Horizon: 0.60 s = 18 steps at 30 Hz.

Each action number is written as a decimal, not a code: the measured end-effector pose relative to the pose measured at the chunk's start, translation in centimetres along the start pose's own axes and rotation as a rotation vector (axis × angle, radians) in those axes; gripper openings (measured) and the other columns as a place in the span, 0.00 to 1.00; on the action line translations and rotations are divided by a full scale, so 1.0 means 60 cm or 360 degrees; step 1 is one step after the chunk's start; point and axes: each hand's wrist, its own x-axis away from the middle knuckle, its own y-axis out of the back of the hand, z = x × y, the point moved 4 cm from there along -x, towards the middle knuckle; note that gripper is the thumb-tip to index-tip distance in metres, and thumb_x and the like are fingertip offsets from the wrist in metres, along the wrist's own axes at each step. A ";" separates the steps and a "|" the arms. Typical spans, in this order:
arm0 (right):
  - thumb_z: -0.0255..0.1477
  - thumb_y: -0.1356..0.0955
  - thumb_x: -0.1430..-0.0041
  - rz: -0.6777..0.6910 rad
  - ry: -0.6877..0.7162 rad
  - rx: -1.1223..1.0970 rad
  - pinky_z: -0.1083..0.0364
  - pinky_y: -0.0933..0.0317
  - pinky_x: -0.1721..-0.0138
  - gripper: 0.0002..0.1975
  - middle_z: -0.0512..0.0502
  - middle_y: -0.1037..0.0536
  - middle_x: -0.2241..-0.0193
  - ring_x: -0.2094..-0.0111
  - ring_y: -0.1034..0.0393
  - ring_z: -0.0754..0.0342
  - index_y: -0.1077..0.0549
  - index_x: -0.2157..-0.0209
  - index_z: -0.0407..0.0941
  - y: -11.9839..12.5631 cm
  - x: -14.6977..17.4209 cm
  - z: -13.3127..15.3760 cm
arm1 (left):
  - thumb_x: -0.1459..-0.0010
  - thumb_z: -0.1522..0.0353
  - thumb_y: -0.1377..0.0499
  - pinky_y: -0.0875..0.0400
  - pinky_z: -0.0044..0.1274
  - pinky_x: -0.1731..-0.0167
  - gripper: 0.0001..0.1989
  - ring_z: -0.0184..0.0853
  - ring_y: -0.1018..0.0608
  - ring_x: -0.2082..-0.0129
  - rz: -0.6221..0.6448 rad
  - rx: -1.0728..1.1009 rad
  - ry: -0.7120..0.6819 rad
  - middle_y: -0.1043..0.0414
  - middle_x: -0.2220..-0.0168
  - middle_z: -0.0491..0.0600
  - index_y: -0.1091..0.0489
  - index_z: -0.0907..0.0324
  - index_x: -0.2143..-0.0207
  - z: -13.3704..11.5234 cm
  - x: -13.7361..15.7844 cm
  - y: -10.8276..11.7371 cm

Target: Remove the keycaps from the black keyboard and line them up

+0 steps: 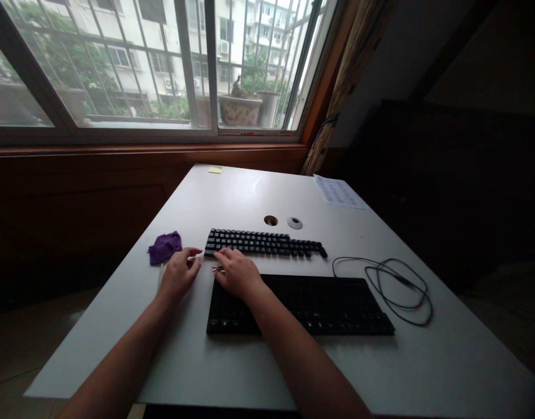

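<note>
A black keyboard [320, 302] lies on the white table, most of its upper area without keycaps and a front row of caps in place. Behind it, loose black keycaps [259, 241] stand in rows. My right hand [238, 270] is over the keyboard's left end, fingertips at the front left keycaps. A small shiny metal tool [217, 268] sticks out from between its thumb and fingers; its exact kind is unclear. My left hand [180, 272] is beside the left end of the rows, thumb and forefinger apart, holding nothing I can see.
A crumpled purple cloth [164, 247] lies behind my left hand. The keyboard's coiled cable [402, 285] is on the right. A cable hole [271, 220], its round cover [295, 223], a printed sheet [338, 192] and yellow sticky notes [215, 170] are farther back.
</note>
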 end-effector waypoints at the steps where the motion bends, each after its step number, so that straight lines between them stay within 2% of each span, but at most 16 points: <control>1: 0.37 0.36 0.37 -0.0001 -0.0001 -0.0001 0.50 0.35 0.53 0.23 0.45 0.29 0.46 0.50 0.35 0.47 0.34 0.42 0.47 0.000 0.000 0.000 | 0.41 0.64 0.45 0.28 0.31 0.57 0.14 0.38 0.22 0.64 -0.0014 0.0007 0.0007 0.26 0.59 0.51 0.28 0.56 0.54 0.001 0.000 0.000; 9: 0.37 0.36 0.38 -0.0030 0.0015 -0.0010 0.51 0.35 0.54 0.23 0.45 0.29 0.47 0.50 0.35 0.47 0.34 0.42 0.47 -0.003 0.000 -0.003 | 0.41 0.64 0.44 0.29 0.33 0.53 0.18 0.42 0.27 0.53 0.0017 0.0076 -0.0143 0.27 0.53 0.53 0.32 0.57 0.49 0.006 -0.005 -0.013; 18: 0.36 0.36 0.38 -0.0034 0.0010 -0.0007 0.51 0.35 0.55 0.22 0.45 0.28 0.47 0.51 0.35 0.47 0.33 0.43 0.47 -0.002 0.000 -0.001 | 0.41 0.64 0.44 0.29 0.33 0.52 0.17 0.42 0.27 0.52 0.0032 0.0109 -0.0167 0.27 0.53 0.54 0.32 0.58 0.50 0.000 -0.002 -0.014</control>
